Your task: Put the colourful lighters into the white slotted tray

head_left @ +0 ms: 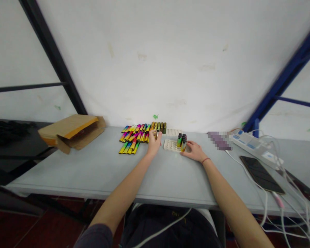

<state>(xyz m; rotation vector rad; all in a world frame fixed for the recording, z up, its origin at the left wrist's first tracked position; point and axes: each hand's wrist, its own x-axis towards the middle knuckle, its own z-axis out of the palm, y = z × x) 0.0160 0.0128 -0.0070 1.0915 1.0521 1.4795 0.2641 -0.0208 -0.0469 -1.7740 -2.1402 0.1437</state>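
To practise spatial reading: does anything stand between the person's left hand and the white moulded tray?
Nothing visible does: the left hand sits just beside the white moulded tray; the upright lighters stand at its other end, by the right hand.

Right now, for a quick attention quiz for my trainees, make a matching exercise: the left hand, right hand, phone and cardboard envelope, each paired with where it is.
Things:
1. left hand
2. right hand
3. black phone
4. cardboard envelope

Places:
A. at the left end of the table
B. against the upright lighters on the white tray
C. at the right end of the rows of rainbow lighters
D. on the table's right side, in front of the power strip

Pairs: 1-C, 2-B, 3-D, 4-A
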